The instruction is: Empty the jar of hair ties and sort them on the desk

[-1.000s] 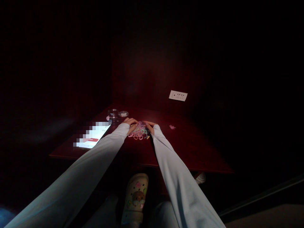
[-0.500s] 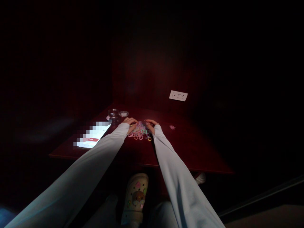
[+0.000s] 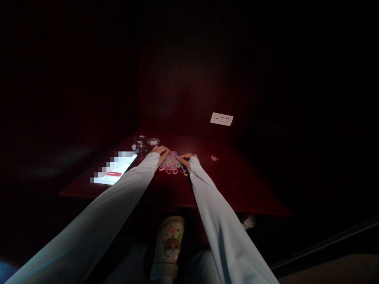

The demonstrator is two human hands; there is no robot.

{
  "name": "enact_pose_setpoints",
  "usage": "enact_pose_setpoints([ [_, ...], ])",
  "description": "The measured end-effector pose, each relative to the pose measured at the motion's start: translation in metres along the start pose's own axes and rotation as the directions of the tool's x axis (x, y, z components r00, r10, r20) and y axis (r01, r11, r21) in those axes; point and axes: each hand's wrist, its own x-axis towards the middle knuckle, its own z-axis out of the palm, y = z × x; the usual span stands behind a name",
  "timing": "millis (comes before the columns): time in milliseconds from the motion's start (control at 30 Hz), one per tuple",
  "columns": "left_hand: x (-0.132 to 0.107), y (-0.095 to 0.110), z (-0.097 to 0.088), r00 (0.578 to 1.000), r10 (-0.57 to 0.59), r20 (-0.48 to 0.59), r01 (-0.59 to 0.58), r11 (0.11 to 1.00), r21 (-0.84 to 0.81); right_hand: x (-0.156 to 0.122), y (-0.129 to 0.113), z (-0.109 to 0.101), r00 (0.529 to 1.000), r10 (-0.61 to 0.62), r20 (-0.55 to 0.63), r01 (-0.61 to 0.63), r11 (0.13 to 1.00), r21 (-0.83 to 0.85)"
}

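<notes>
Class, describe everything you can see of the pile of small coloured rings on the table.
The pile is a loose, low heap of small rings, mostly pink and lilac, with some green and yellow. It lies on the dark red table, separate rings showing along its near edge. The left grip and right grip flank it, apparently touching its sides. The material cannot be told.

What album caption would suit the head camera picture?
Left fingers and right fingers at a heap of colorful bands on a red table, a lit phone nearby.

Dark red table (image 3: 231, 185) | coloured bands (image 3: 172, 165), heaped | pink cluster (image 3: 214, 158) | clear jar (image 3: 141, 145) | round lid (image 3: 153, 141) | lit phone (image 3: 115, 173)
</notes>
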Motion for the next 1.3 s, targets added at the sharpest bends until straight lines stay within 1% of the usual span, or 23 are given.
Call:
enact_pose_setpoints([
  [67, 0.001, -0.001, -0.001, 1.0, -0.017, 0.012, 0.017, 1.0, -0.004, 0.001, 0.001, 0.0, 1.0, -0.004, -0.021, 0.004, 1.0, 0.017],
  [200, 0.001, -0.001, 0.002, 0.998, -0.05, -0.031, 0.05, 0.999, -0.001, 0.005, 0.002, 0.0, 0.998, -0.008, -0.065, 0.011, 0.998, 0.055],
  [300, 0.0, -0.001, 0.004, 0.997, -0.072, -0.034, 0.073, 0.997, 0.009, 0.006, 0.003, 0.0, 0.996, 0.004, -0.084, 0.003, 0.997, 0.075],
  [433, 0.0, -0.001, 0.0, 0.999, -0.035, -0.003, 0.035, 0.999, -0.009, 0.007, 0.004, 0.0, 0.998, 0.017, -0.068, -0.011, 0.996, 0.092],
  [533, 0.0, -0.001, -0.002, 0.999, -0.01, 0.039, 0.01, 1.0, -0.008, 0.007, 0.003, 0.002, 0.996, 0.026, -0.09, -0.02, 0.998, 0.068],
  [600, -0.001, 0.001, 0.0, 1.0, 0.008, 0.023, -0.008, 1.0, 0.001, 0.007, 0.0, 0.003, 0.992, 0.037, -0.119, -0.033, 0.999, 0.037],
  [700, -0.003, 0.005, 0.003, 0.998, 0.049, -0.03, -0.048, 0.999, 0.014, 0.006, -0.005, 0.004, 0.99, 0.04, -0.139, -0.039, 0.999, 0.011],
  [767, -0.004, 0.007, 0.004, 0.997, 0.077, -0.028, -0.077, 0.997, 0.016, 0.005, -0.008, 0.002, 0.992, 0.02, -0.127, -0.019, 1.0, 0.007],
  [867, -0.005, 0.008, 0.002, 0.994, 0.112, 0.008, -0.112, 0.994, 0.003, 0.004, -0.012, -0.001, 0.995, -0.034, -0.099, 0.035, 0.999, 0.016],
  [933, -0.005, 0.009, 0.001, 0.993, 0.119, 0.019, -0.119, 0.993, -0.003, 0.003, -0.012, -0.002, 0.994, -0.055, -0.091, 0.057, 0.998, 0.022],
  [1167, -0.002, 0.01, 0.003, 0.994, 0.109, 0.016, -0.11, 0.994, 0.025, 0.005, -0.012, 0.002, 0.994, -0.073, -0.078, 0.076, 0.996, 0.038],
  [1233, -0.002, 0.009, 0.002, 0.994, 0.106, 0.004, -0.106, 0.994, 0.02, 0.006, -0.013, 0.0, 0.993, -0.061, -0.105, 0.063, 0.998, 0.02],
  [1300, -0.003, 0.008, 0.001, 0.993, 0.119, 0.01, -0.119, 0.993, 0.007, 0.007, -0.011, -0.008, 0.986, -0.03, -0.164, 0.028, 1.0, -0.015],
])
